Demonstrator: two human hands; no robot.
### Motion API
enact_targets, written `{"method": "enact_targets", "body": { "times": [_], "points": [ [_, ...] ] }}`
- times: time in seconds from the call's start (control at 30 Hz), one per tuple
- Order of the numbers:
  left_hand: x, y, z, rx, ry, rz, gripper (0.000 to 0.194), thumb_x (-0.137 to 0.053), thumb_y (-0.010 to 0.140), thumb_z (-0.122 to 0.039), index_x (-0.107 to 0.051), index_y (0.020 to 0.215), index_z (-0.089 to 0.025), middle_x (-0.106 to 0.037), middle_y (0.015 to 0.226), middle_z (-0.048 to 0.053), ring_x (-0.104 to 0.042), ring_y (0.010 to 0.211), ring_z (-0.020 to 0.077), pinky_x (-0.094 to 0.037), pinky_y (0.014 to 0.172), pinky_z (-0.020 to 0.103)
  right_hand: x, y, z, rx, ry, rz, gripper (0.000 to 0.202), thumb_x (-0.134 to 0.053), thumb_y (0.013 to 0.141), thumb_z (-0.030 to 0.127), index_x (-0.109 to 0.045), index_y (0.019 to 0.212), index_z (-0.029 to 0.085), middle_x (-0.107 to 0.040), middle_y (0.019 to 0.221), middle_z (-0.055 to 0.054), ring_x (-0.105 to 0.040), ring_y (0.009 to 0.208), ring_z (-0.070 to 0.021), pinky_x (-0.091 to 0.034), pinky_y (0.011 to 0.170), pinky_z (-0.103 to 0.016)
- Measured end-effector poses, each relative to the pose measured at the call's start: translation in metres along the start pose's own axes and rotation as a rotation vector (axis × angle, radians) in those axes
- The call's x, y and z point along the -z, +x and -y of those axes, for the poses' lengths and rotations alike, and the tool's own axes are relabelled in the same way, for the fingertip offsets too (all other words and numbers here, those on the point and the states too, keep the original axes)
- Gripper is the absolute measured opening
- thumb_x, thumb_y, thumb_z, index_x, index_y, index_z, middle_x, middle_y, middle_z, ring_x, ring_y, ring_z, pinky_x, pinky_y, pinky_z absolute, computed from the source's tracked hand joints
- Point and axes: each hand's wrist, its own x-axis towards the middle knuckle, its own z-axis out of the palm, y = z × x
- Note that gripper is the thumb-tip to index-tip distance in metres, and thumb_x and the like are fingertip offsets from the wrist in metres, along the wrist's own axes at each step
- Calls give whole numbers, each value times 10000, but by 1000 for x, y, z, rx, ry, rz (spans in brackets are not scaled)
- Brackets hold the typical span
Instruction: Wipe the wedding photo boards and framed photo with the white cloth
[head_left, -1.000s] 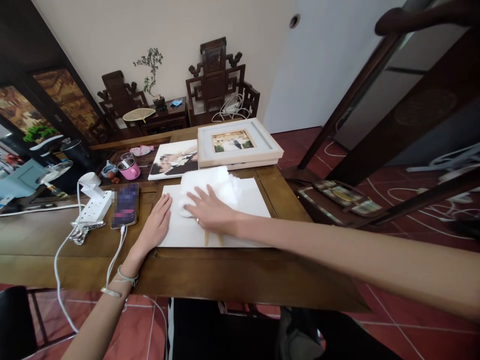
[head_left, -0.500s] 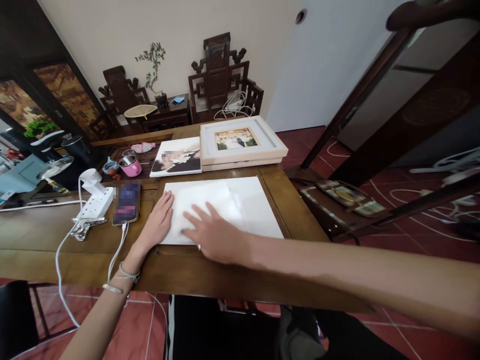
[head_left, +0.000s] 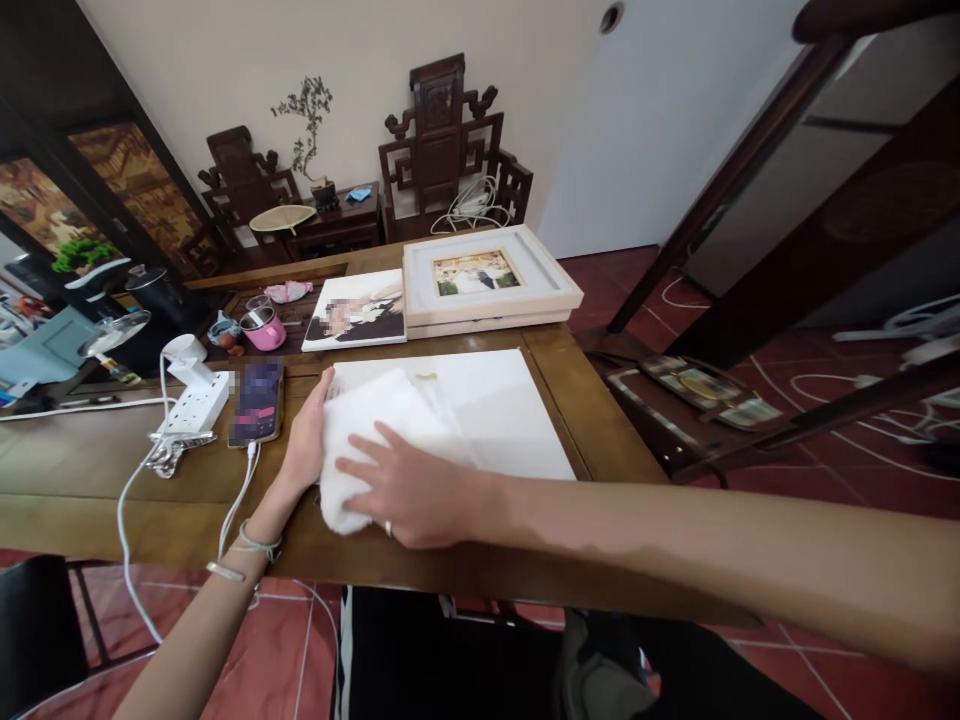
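Cloth (head_left: 364,412), white: lying across the near left part of a white panel (head_left: 510,420) on the desk (head_left: 604,435), overhanging the near edge. Right hand (head_left: 412,490): resting open on the cloth, fingers splaying. Left hand (head_left: 304,440): touching the panel's left edge; cannot tell whether gripping. Frame (head_left: 480,302), photo (head_left: 360,308): lying beyond. Phone (head_left: 259,400): charging, left.

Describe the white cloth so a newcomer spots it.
On the brown wooden table, find the white board in front of the pale wooden frame. The cloth lies over the board's left part, under the spread right hand. Unlike the smooth, straight-edged board, it is fluffy with rounded corners.
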Motion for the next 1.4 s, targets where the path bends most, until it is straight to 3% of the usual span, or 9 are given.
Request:
{"method": "enact_targets", "body": {
  "times": [0.17,0.3,0.5,0.7,0.83,0.97,1.17,1.27,1.4],
  "points": [
    [-3,1,-5,4,159,66,617,-241,970,-487,-444,1387,-80,-423,1471,128,-366,1380,207,-229,1172,374,11,-19,17,-44,80,38,307,-559,803,214,-636,1099,182,-581,1279,-150,-456,1232,-360,-329,1001,-574],
    [-5,3,0,6,241,133,616,-251,968,-478,-509,1332,-54,-450,1445,147,-379,1374,206,-233,1169,366,17,-19,-4,-233,120,55,373,-515,809,136,-598,1172,156,-601,1240,-167,-437,1263,-336,-310,1027,-539],
    [-5,5,2,-11,278,141,567,-283,965,-455,-572,1280,-83,-493,1412,136,-411,1353,235,-272,1152,397,17,16,-62,-540,232,-85,279,-383,923,213,-582,1105,142,-667,1035,-161,-602,970,-278,-436,836,-394],
    [-3,6,1,-22,305,156,490,-360,947,-403,-591,1265,-109,-519,1395,121,-421,1346,240,-289,1141,408,9,64,-94,-508,277,-103,251,-397,918,213,-585,1079,171,-665,1107,-123,-592,989,-254,-430,805,-332],
    [-2,6,4,-10,315,155,471,-406,931,-392,-585,1270,-120,-502,1409,119,-407,1355,232,-285,1144,408,17,67,-98,-511,277,-60,256,-403,915,237,-596,1062,154,-665,1059,-154,-605,932,-265,-435,734,-324],
    [-3,5,6,-17,277,153,477,-424,926,-405,-571,1286,-128,-490,1418,118,-394,1363,227,-268,1155,412,33,33,-100,-557,256,-10,272,-384,924,259,-589,1056,139,-659,985,-162,-611,859,-262,-425,676,-316],
    [-3,6,3,-20,272,144,470,-437,923,-418,-580,1277,-144,-505,1408,108,-403,1357,232,-268,1158,429,38,-59,-104,-602,177,22,267,-353,910,200,-574,1053,150,-644,871,-124,-605,822,-255,-438,693,-344],
    [-4,6,1,-17,282,141,485,-408,933,-420,-584,1269,-118,-505,1403,123,-410,1353,232,-270,1157,428,30,-96,-103,-542,72,20,293,-347,898,177,-580,1072,144,-640,1010,-171,-575,1035,-312,-453,813,-438],
    [-4,6,1,-14,276,140,500,-363,947,-433,-584,1269,-120,-503,1407,119,-402,1358,226,-262,1158,430,17,-113,-93,-462,-2,4,309,-407,835,116,-612,1065,124,-536,1300,-222,-373,1324,-343,-318,1023,-578]
  ]
}}
